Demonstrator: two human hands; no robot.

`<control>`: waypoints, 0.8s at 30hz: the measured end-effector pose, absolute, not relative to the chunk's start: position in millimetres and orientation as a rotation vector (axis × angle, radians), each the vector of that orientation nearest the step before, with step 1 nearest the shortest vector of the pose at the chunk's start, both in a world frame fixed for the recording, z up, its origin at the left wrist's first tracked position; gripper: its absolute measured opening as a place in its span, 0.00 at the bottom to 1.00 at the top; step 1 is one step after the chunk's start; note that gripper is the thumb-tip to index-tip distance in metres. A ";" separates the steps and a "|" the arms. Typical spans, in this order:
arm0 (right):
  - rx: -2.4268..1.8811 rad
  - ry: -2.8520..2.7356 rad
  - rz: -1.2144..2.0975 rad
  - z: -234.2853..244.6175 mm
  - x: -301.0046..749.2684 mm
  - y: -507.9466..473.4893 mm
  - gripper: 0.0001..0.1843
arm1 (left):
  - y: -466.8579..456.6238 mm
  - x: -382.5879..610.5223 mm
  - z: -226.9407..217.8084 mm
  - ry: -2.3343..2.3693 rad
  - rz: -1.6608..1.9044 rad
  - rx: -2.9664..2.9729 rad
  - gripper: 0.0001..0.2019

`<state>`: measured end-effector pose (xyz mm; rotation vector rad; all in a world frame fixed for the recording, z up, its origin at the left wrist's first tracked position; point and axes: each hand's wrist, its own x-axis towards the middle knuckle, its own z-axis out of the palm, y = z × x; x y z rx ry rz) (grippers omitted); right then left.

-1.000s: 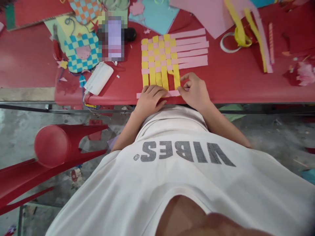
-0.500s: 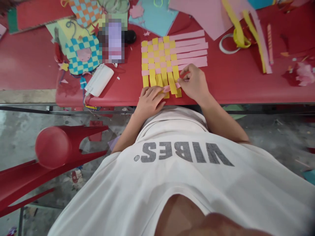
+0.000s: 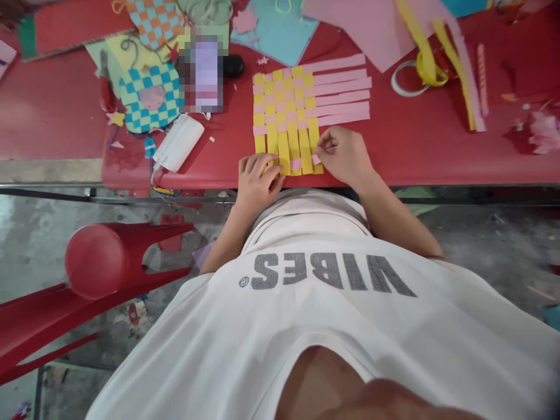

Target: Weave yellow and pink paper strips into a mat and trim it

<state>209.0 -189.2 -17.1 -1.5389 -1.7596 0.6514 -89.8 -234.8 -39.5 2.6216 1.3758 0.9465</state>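
Since the earlier frame, the loose pink strip (image 3: 296,164) has gone in among the yellow strips: it no longer lies on top of them and shows only as short patches near their lower ends. My feed also shows the left hand (image 3: 258,182) shifted toward the lower left corner of the paper weave (image 3: 284,105), open, with its fingers pressed on the yellow ends. The right hand (image 3: 343,154) has its thumb and fingers closed on the strip's right end.

I count six yellow strips running down the weave and six pink tails fanning out to its right, plus that seventh loose pink strip. The weave lies near the front edge of the red tabletop (image 3: 65,116), about midway along it.

Toward the far edge I see two finished checkered paper pieces, one teal and yellow (image 3: 149,99), one orange and teal (image 3: 151,23). Beside them are a pixelated object (image 3: 203,73) and a white case (image 3: 178,143). Off to the right lie a white tape roll (image 3: 409,79) and a yellow paper loop (image 3: 431,71). A red stool (image 3: 94,261) stands on the concrete floor (image 3: 35,262).
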 end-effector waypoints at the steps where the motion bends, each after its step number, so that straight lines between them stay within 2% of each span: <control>1: -1.537 -1.754 0.658 -18.5 209.6 -188.8 0.04 | -234.5 -90.1 -40.1 1.381 0.952 2.615 0.09; 10: -1.487 -1.721 0.690 -21.7 210.8 -193.8 0.04 | -243.1 -100.0 -45.5 1.500 0.962 2.550 0.10; 16: -1.491 -1.727 0.683 -18.0 205.3 -198.3 0.02 | -254.8 -111.1 -53.7 1.561 1.112 2.579 0.10; 24: -1.494 -1.763 0.705 -17.5 202.1 -202.3 0.08 | -255.8 -112.6 -59.0 1.541 1.051 2.547 0.13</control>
